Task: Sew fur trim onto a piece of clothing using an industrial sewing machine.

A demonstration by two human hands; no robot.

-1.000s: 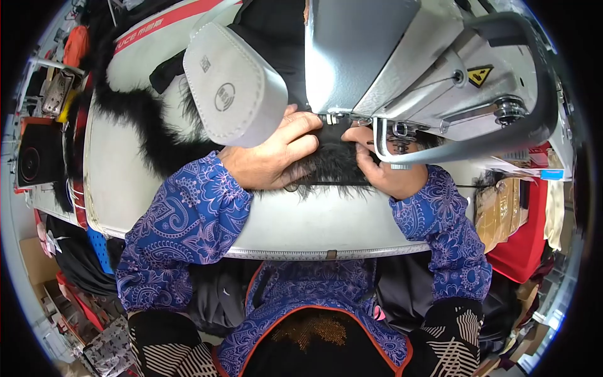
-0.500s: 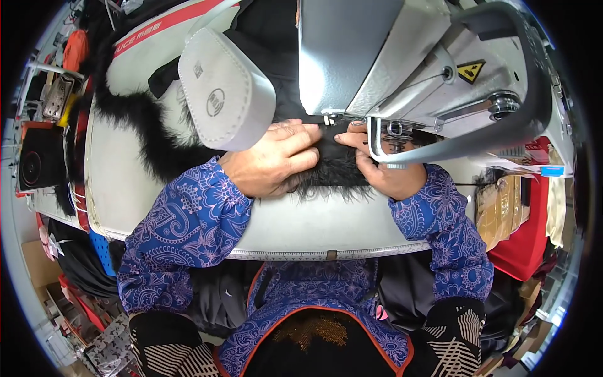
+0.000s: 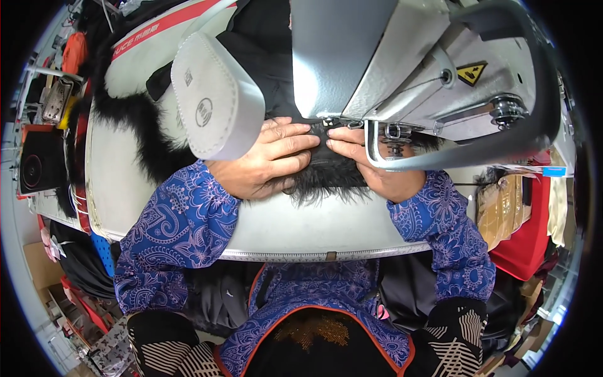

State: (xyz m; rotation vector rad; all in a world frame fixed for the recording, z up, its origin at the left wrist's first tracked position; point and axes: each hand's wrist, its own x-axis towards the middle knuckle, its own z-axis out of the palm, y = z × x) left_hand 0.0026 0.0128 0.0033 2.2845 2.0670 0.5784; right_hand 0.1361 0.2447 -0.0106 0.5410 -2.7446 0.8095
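Black fabric with a furry black trim (image 3: 330, 174) lies under the head of a grey and white sewing machine (image 3: 342, 56). My left hand (image 3: 267, 157) rests flat on the fabric left of the needle area, its fingers stretched toward the right. From the other side, my right hand (image 3: 383, 166) presses on the same piece, fingers extended close to the needle area. The machine's wire guard and thread guide partly cover the right hand. The fingertips of both hands lie a short distance apart. Under the machine head, the needle itself is hard to make out.
A white lamp-like head (image 3: 217, 97) hangs just above my left wrist. A long black fluffy strip (image 3: 147, 138) lies across the white tabletop (image 3: 301, 229) at left. A measuring strip runs along the near edge. At right are a taped brown package (image 3: 499, 210) and a red bin (image 3: 524, 245).
My left hand has shifted slightly left. The fingers of my right hand now lie straighter and nearer the middle of the fabric. The view has also shifted a little.
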